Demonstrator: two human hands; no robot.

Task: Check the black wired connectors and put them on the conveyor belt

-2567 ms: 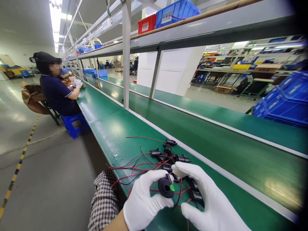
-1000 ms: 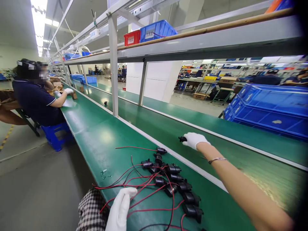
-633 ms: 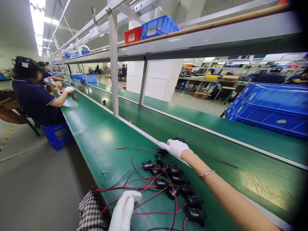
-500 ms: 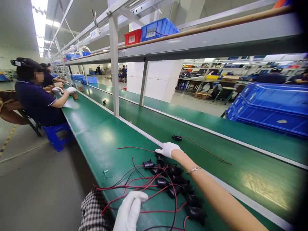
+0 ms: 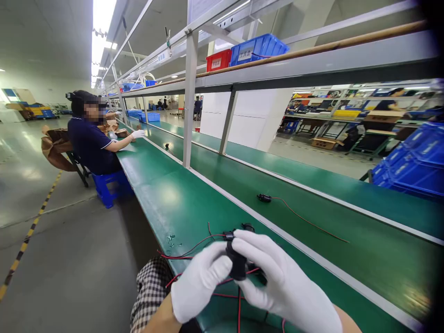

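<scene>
Both hands are at the bottom centre of the frame, in white gloves, close together over the near edge of the green bench (image 5: 163,194). The left hand (image 5: 201,282) and the right hand (image 5: 277,282) both grip one black part (image 5: 237,263); fingers are closed narrow around it, thumbs nearly touching. Red and black wires (image 5: 194,247) run out from under the hands to the left, w/ one more black part (image 5: 247,227) just above the right fingers. Other parts under the hands are hidden, cannot tell how many.

A pale rail (image 5: 277,229) runs diagonal from centre to bottom right and divides the bench from the conveyor belt (image 5: 312,203). On the belt, centre of frame, lies a single black part with red wire (image 5: 264,198), well apart from the hands, w/ open green surface around it.

Upper left, another person in dark shirt (image 5: 90,143) sits at the same bench edge, far from the hands. The bench between is bare green. Left of the bench edge is grey floor (image 5: 69,259). Top centre, a red bin (image 5: 219,60) and blue bin (image 5: 258,48) stand on the shelf.
</scene>
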